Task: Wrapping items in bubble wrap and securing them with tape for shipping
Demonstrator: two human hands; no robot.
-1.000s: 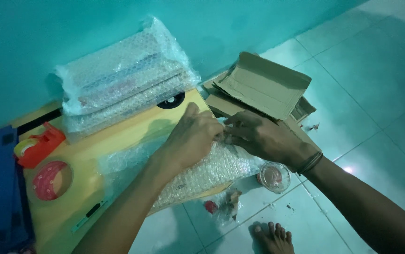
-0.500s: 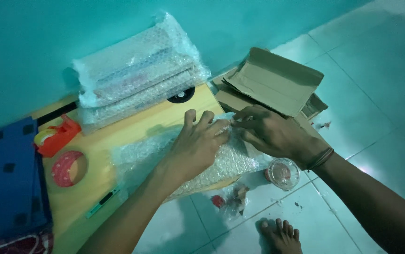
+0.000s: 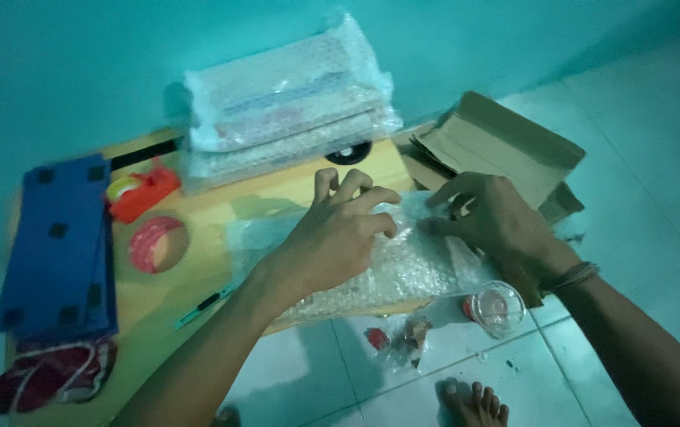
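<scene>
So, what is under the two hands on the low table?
Both the left hand and right hand press on a bubble-wrapped bundle lying on the yellow table. What the wrap encloses cannot be seen.

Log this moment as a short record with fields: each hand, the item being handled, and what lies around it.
left hand: pressed flat on the bubble-wrapped item
right hand: fingers on the wrap's right end
surface: low yellow table
behind: stack of bubble-wrapped parcels
left of hands: red tape roll, red tape dispenser, blue folded sheets
near edge: green pen
right: flattened cardboard
floor: clear lidded cup
</scene>
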